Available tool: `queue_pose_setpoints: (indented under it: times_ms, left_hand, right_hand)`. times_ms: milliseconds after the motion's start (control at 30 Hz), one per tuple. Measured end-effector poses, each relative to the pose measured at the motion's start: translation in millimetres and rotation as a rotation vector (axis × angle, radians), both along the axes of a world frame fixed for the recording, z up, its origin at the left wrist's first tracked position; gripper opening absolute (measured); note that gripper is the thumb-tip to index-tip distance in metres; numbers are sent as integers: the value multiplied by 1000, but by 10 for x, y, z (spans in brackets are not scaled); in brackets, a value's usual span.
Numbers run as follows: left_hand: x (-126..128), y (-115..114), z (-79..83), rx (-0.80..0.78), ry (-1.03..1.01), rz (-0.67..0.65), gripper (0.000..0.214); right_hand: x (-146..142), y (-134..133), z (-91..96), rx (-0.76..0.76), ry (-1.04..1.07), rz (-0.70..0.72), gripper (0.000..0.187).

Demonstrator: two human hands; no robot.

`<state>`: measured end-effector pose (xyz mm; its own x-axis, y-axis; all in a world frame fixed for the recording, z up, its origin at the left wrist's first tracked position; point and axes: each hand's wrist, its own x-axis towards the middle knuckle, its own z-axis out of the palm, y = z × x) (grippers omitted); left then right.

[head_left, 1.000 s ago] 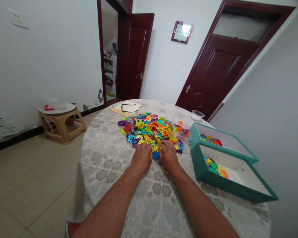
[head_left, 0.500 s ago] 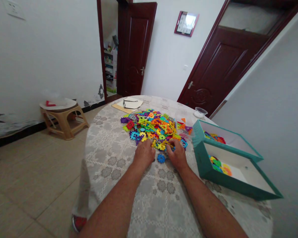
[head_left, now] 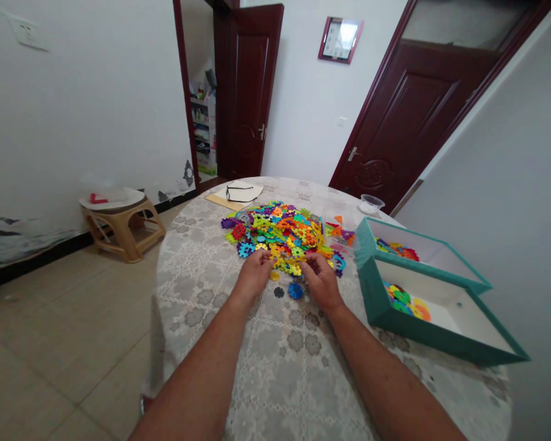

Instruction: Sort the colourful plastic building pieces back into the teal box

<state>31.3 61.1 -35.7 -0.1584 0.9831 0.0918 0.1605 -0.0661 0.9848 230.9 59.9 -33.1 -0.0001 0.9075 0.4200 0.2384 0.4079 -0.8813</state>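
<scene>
A heap of small colourful plastic snowflake pieces (head_left: 280, 236) lies on a round table covered with a patterned cloth (head_left: 275, 367). My left hand (head_left: 253, 274) rests at the near edge of the heap, fingers curled in a pinch on a yellow piece. My right hand (head_left: 320, 278) sits beside it, fingers curled on pieces at the heap's edge; what it holds is hidden. A loose blue piece (head_left: 295, 290) lies on the cloth between the two hands.
Two open teal boxes (head_left: 395, 318) holding sorted pieces stand at the right. A small clear bowl (head_left: 371, 203), glasses on paper (head_left: 239, 193), a low wooden stool (head_left: 122, 223) on the floor at left, and dark doors behind.
Both hands have lifted slightly and drawn back from the heap's edge, fingers now pinching. The blue piece lies bare between them. The camera view shifted a little.
</scene>
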Motion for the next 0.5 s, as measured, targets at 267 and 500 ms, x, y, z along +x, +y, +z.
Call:
queue_pose_setpoints:
  times_ms: [267, 500]
  left_hand:
    - [37, -67, 65, 176, 222, -294, 38]
    - [39, -23, -108, 359, 676, -56, 46]
  right_hand:
    - [-36, 10, -44, -113, 5, 212, 21]
    - [14, 147, -132, -85, 105, 28, 44]
